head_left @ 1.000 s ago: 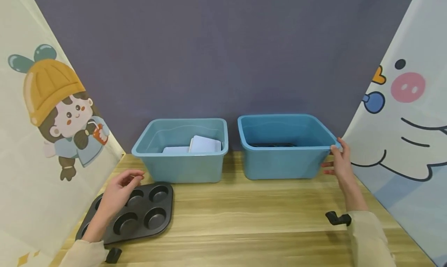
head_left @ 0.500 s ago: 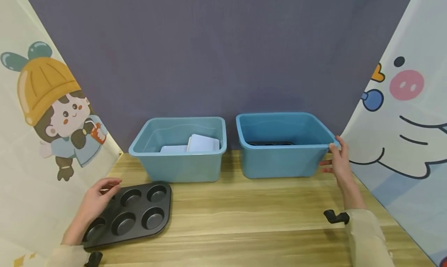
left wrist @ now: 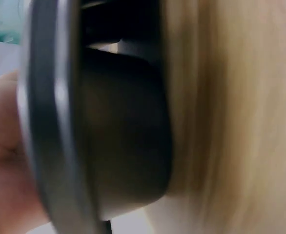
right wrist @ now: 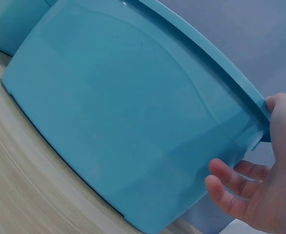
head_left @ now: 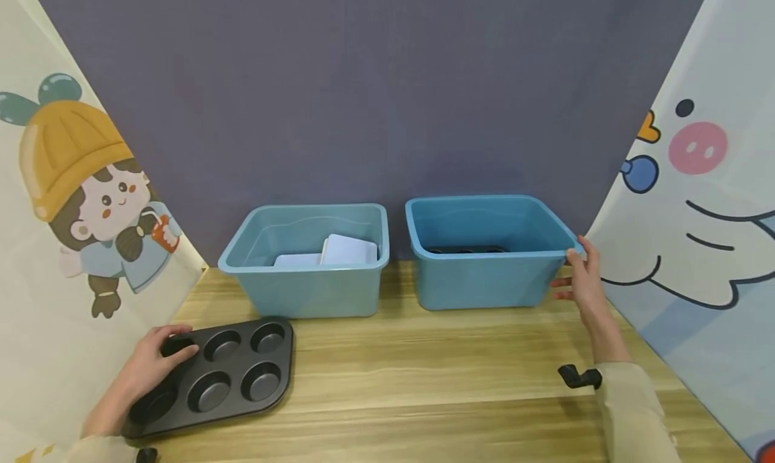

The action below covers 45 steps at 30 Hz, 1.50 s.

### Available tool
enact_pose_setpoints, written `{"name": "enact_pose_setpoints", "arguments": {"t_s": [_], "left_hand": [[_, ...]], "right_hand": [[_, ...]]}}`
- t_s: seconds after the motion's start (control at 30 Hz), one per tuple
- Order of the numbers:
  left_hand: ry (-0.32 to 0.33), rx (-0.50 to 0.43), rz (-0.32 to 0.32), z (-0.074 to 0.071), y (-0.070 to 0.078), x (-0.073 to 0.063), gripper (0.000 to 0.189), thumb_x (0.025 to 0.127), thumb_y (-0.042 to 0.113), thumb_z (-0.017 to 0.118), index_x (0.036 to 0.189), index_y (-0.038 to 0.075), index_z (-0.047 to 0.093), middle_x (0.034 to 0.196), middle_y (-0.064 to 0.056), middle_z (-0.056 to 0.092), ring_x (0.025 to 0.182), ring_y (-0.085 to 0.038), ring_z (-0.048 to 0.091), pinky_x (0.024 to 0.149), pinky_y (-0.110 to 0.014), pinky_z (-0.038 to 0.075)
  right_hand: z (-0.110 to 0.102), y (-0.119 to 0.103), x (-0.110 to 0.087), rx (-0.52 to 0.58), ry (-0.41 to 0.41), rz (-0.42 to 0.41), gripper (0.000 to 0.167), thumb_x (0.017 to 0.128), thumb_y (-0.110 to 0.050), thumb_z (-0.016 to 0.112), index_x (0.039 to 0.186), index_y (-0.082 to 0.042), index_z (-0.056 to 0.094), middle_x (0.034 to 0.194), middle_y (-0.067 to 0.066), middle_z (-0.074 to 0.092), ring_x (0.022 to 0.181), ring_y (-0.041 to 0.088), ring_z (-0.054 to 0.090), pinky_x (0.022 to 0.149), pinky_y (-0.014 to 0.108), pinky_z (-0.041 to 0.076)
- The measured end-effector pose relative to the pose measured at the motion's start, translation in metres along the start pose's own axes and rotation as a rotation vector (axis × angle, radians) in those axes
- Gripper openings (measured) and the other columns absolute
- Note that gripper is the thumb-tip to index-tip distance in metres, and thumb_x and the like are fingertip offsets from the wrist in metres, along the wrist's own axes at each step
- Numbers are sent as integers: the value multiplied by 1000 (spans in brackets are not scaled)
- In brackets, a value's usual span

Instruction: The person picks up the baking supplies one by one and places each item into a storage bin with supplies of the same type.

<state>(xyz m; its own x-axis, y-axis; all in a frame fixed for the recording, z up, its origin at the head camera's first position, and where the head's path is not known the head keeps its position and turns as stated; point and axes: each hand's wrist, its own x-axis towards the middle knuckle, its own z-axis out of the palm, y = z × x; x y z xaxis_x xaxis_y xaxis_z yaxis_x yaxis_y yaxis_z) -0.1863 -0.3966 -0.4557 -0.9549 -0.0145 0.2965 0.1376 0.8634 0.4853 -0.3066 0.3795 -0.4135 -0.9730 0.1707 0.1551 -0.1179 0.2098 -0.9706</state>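
Note:
My left hand [head_left: 151, 361] lies over the left end of a dark muffin tin [head_left: 236, 375], thumb and fingers spread around one of its cups. In the left wrist view the tin's rim [left wrist: 60, 117] hides most of that hand, so the fingertips' contact is unclear. At the right, my right hand [head_left: 587, 281] holds the front right corner of a blue plastic bin [head_left: 484, 281] by its rim. In the right wrist view the thumb is up at the rim and the lower fingers [right wrist: 226, 195] curve beside the bin's wall. Something black [head_left: 466, 250] shows inside this bin.
A paler blue-green bin [head_left: 309, 291] stands to the left, with white box-like pieces [head_left: 348, 250] inside. Both bins sit at the back of the wooden table [head_left: 424, 382] against a dark grey wall [head_left: 363, 99]. Cartoon-printed panels flank the table.
My left hand has moved left and down from above the tin's middle to its left end. The right hand keeps its place at the bin's corner. The view has shifted slightly.

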Motion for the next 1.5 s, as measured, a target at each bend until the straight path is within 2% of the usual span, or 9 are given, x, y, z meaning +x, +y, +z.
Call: {"name": "enact_pose_setpoints", "arguments": {"t_s": [0.07,0.13,0.33,0.5,0.83,0.97,1.1,1.27,1.5], "left_hand": [[-60,-6,-20,-4,-1,-2,58,85,28,77,126,-7,56,124,-36,51,117,-52,43,90,-61,35],[-115,7,-51,-7,-3,-2,68,82,33,79,130,-7,52,129,-38,47,120,-55,39,92,-67,33],[-257,83,-176,-16,-12,-1,88,83,44,76,134,-17,40,128,-46,45,116,-60,45,91,-65,40],[-320,147,-240,-20,-9,2,97,82,53,75,134,-19,36,123,-48,47,109,-60,51,84,-61,45],[-343,133,-213,-9,9,12,101,78,53,79,133,-21,37,117,-48,46,105,-55,54,86,-61,46],[-340,129,-182,-4,13,13,97,78,51,79,133,-18,39,114,-48,43,101,-53,53,84,-60,46],[-369,108,-156,-1,15,13,93,79,49,79,135,-14,41,114,-44,47,105,-51,52,86,-59,46],[-473,-26,-146,-1,26,15,94,80,43,80,141,-13,35,118,-35,53,108,-45,55,87,-52,48],[-600,-245,-113,-3,40,13,97,77,25,85,147,-11,27,122,-33,44,99,-31,56,78,-36,49]], "right_hand": [[1,0,0,-6,-4,-2,65,105,-49,33,159,-35,0,117,-5,40,67,8,66,54,32,56],[2,0,0,-10,-3,-2,65,105,-49,33,159,-35,0,118,-4,39,67,8,66,54,32,56],[3,1,1,-16,1,-4,64,104,-51,34,158,-38,1,117,-7,40,67,8,66,55,33,57],[4,-1,2,-41,0,-18,64,104,-51,32,158,-38,0,119,-5,39,67,8,66,56,34,57],[-2,-1,0,30,-1,-1,64,105,-48,35,158,-37,1,112,-6,39,65,8,65,52,30,55],[-3,-1,-2,13,-7,1,64,105,-48,33,158,-36,-1,113,-6,40,65,7,65,53,29,55],[-1,-2,-4,-7,-11,-6,65,105,-50,32,159,-36,-1,115,-4,39,66,7,65,55,32,56],[-1,6,-1,-19,-1,-3,63,104,-52,32,158,-40,0,114,-6,40,66,7,65,56,35,57],[0,5,0,8,2,-11,65,104,-50,34,158,-38,1,114,-7,40,65,7,65,53,33,56]]}}
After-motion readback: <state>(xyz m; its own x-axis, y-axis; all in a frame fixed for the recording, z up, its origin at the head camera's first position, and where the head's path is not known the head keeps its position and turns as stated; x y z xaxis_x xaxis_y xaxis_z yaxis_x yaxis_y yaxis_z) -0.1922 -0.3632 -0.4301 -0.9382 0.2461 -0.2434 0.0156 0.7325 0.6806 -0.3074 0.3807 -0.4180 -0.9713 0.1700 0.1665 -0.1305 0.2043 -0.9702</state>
